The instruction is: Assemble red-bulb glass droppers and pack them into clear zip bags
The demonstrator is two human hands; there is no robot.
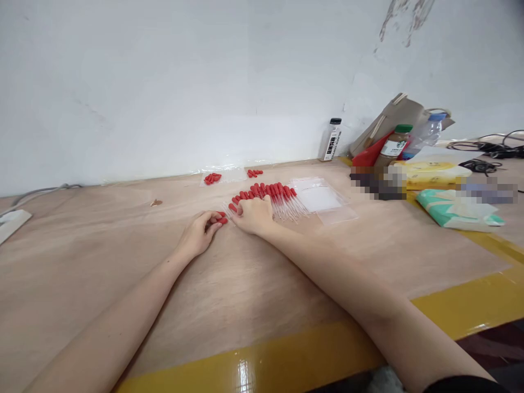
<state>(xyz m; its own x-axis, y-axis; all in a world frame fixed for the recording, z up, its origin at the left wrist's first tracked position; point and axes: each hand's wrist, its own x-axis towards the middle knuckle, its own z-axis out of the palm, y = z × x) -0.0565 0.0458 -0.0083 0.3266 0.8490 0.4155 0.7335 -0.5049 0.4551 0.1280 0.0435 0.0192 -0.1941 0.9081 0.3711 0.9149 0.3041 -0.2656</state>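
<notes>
A fan of droppers with red rubber bulbs and thin clear tubes lies on the wooden table. At its left end, my left hand is closed around red dropper bulbs, with clear tubes pointing right from them. My right hand rests over the near side of the fan, its fingers curled in among the tubes. Those fingertips are partly hidden, and whatever they pinch does not show. Behind the fan, loose red bulbs lie on a clear plastic bag, with several more red bulbs beside it.
Clear plastic bags lie right of the droppers. Farther right stand a black-capped bottle, a green-capped bottle and a beige bag, near tissue packs. A white wall backs the table; yellow tape covers its front edge.
</notes>
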